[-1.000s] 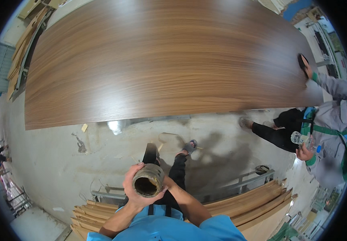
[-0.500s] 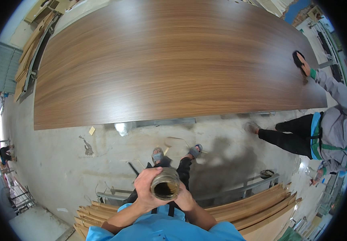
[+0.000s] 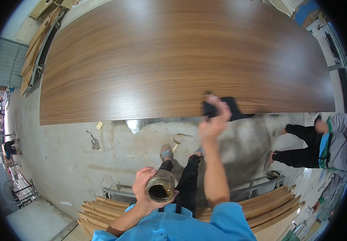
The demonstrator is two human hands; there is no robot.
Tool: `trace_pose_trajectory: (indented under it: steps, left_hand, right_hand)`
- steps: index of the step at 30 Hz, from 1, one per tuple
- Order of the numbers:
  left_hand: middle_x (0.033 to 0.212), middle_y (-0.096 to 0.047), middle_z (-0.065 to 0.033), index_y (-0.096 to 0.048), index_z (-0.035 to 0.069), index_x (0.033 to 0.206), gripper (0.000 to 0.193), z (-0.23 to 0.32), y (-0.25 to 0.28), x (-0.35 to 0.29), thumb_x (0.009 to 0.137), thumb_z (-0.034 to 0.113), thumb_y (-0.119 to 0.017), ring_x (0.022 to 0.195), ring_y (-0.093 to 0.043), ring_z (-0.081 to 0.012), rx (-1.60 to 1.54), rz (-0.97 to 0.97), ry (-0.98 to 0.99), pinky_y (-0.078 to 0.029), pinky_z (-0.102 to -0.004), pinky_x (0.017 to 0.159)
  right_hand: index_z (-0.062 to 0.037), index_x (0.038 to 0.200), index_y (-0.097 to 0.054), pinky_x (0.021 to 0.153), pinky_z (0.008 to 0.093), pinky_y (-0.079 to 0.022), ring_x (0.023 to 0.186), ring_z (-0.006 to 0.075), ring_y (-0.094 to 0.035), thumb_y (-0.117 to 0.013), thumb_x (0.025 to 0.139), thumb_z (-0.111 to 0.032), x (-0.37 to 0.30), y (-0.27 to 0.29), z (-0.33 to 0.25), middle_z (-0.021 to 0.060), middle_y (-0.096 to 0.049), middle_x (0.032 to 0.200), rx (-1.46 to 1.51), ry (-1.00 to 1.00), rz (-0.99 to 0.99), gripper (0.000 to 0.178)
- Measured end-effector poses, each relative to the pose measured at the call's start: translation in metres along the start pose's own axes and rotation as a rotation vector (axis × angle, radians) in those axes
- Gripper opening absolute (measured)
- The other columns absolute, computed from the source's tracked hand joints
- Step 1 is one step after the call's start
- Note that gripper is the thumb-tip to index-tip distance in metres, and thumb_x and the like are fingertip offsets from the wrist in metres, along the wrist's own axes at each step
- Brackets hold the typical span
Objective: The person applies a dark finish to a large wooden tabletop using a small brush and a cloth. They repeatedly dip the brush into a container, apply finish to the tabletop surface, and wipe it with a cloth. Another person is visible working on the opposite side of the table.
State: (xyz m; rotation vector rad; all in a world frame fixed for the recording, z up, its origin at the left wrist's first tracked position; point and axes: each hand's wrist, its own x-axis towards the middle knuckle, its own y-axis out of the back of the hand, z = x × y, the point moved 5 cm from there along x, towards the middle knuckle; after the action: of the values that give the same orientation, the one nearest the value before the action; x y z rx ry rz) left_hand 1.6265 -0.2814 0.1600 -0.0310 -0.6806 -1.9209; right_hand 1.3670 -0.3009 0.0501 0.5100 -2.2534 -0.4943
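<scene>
Left hand (image 3: pixel 141 186): your fingers are wrapped round the glass jar (image 3: pixel 164 179), grasping it from its left side; a fingertip shows past its right side as well.
Glass jar: you have it low, just in front of your blue shirt (image 3: pixel 173 227), with its open mouth turned up toward your head; brown residue marks the glass, and the inside looks dark.
Right hand (image 3: pixel 214 123): your arm is stretched forward, well apart from the jar; the hand is blurred, yet you are grasping a black piece (image 3: pixel 230 105).
Black piece: flat and dark, it overlaps the near edge of the wood-grain board (image 3: pixel 173 68) in your view; whether it touches the surface, you cannot tell.
Board: large, brown and flat, it spreads across in front of you; pale glare lies on its surface.
Floor (image 3: pixel 65 160): grey; a yellow scrap (image 3: pixel 99 125) lies near the board's edge, and a curled strip (image 3: pixel 176 139) near your feet (image 3: pixel 166 152).
Planks (image 3: pixel 266 209): wooden, stacked to either side of you; a metal rail (image 3: pixel 258 188) runs just beside them.
Co-worker (image 3: pixel 336 144): to your far right, in a grey top and black trousers.
</scene>
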Motion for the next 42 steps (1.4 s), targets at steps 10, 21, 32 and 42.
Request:
trace_pose_trajectory:
  steps: [10,21,32,42]
  left_hand:
    - [0.103,-0.06,-0.0191,-0.05,0.0,0.12,0.09,0.008,0.014,-0.015,0.05,0.034,-0.096,0.095,-0.06,-0.0356,-0.011,-0.034,0.045,-0.052,-0.0444,0.081]
    - [0.117,-0.055,-0.0199,-0.043,-0.002,0.13,0.095,0.019,-0.026,-0.008,0.055,0.025,-0.093,0.101,-0.061,-0.0307,0.076,-0.204,-0.017,-0.052,-0.0402,0.087]
    - [0.103,-0.067,-0.0156,-0.06,0.0,0.115,0.074,0.101,-0.113,0.039,0.054,0.025,-0.093,0.093,-0.064,-0.0309,-0.029,-0.264,-0.093,-0.052,-0.0391,0.083]
    - [0.1,-0.068,-0.0147,-0.06,0.001,0.115,0.075,0.16,-0.191,0.026,0.052,0.026,-0.092,0.089,-0.067,-0.0298,-0.116,-0.213,-0.232,-0.053,-0.037,0.078]
  right_hand:
    - [0.0027,0.114,-0.064,0.109,0.0481,-0.039,0.125,0.0318,-0.055,-0.056,0.081,0.0,-0.063,-0.084,-0.158,0.0184,-0.064,0.121,0.426,0.298,-0.385,0.034]
    - [0.0007,0.125,-0.061,0.112,0.0481,-0.035,0.126,0.0338,-0.054,-0.049,0.059,0.012,0.04,0.108,0.072,0.0164,-0.061,0.129,-0.208,0.021,-0.043,0.068]
    - [0.0028,0.121,-0.061,0.101,0.0397,-0.044,0.111,0.0331,-0.062,-0.052,0.064,0.01,-0.006,0.213,0.01,0.0173,-0.068,0.116,0.042,-0.225,-0.27,0.059]
    - [-0.0006,0.125,-0.055,0.094,0.0329,-0.051,0.11,0.0186,-0.06,-0.044,0.103,-0.021,-0.061,0.234,-0.005,0.0079,-0.061,0.121,1.756,-1.227,-0.165,0.032]
